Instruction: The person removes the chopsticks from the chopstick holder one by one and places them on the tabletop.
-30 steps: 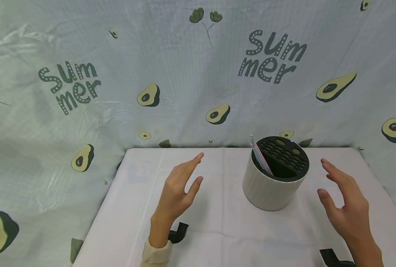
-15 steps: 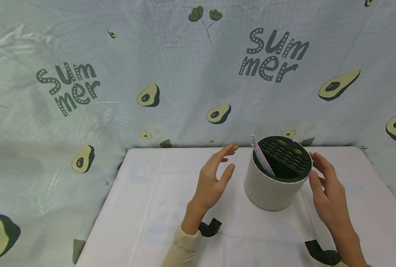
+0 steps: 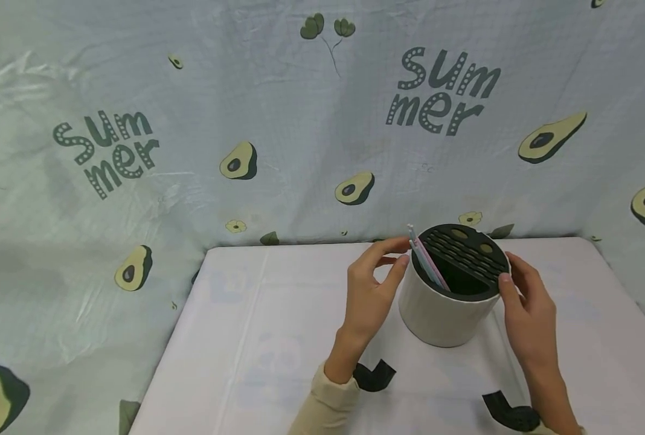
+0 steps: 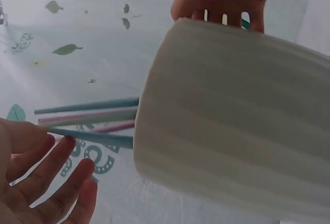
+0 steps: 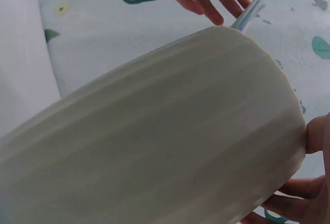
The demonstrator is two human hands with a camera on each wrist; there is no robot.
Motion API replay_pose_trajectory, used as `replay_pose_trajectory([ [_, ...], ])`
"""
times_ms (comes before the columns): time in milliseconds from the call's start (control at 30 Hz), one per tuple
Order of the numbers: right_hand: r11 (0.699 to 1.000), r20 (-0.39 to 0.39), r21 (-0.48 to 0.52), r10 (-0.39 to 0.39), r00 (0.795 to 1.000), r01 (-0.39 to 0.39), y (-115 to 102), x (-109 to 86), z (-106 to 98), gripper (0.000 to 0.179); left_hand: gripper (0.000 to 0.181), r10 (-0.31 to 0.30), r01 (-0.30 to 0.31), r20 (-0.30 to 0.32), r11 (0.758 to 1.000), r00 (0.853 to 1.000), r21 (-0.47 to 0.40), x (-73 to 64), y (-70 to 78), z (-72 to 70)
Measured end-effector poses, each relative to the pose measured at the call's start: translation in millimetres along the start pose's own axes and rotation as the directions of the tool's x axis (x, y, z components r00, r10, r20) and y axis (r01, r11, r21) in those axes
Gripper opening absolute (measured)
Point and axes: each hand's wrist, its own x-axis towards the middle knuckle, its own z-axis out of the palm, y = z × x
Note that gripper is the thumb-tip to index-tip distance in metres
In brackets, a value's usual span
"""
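A white ribbed utensil holder [image 3: 436, 320] with a dark slotted lid [image 3: 458, 248] stands upright on the table's right half. Several pastel blue, pink and pale green chopsticks [image 3: 427, 263] lean out of the opening on its left. My right hand [image 3: 531, 320] holds the holder's right side, thumb at the rim and fingers around the back. On the other side, my left hand [image 3: 368, 293] is spread beside the chopstick tops. The left wrist view shows its thumb and fingertips right at the ends of the chopsticks [image 4: 87, 115], without curling round them.
The white-covered table [image 3: 279, 338] ends at a pale curtain [image 3: 279, 90] printed with avocados and lettering. Black curved pieces [image 3: 374, 376] stick out at both wrists, above the table.
Both hands have moved in toward the holder. The right hand has come left and taken hold of its rim; the left hand has come right, up to the chopsticks. The holder stays put.
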Motion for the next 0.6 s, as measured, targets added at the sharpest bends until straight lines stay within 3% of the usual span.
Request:
replay_pose_trajectory([
  [233, 0.999, 0.002, -0.022, 0.042, 0.999, -0.042, -1.2, 1.3, -2.0, 0.051, 0.024, 0.011, -0.011, -0.056, 1.0, 0.998, -0.011, 3.2, 3.8, 14.2],
  [600, 0.999, -0.005, -0.034, 0.036, 0.999, -0.036, 3.1, 3.8, -2.8, 0.05, 0.016, -0.058, 0.057, -0.037, 0.998, 0.998, -0.042, 4.8, 0.1, 17.8],
])
